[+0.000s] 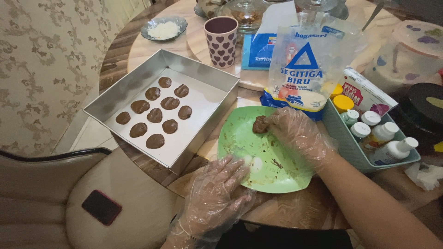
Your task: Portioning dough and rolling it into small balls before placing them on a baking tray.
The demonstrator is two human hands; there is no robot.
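A lump of brown dough [260, 124] sits on the far part of the green plate [240, 138], pinched at its right side by the fingertips of the right hand [297, 133], which wears a clear plastic glove. The left hand [217, 196], gloved the same way, rests with fingers spread on the plate's near edge, well apart from the dough, its fingertips just beside two small white pieces [254, 162]. Brown smears mark the plate. To the left stands a square metal baking tin [207, 76] lined with white paper and holding ten flattened brown dough pieces [155, 115]. Behind the plate is a bag of flour [304, 74], a heart-patterned cup [221, 40], and to the right a pale blue basket [344, 138] of small bottles.
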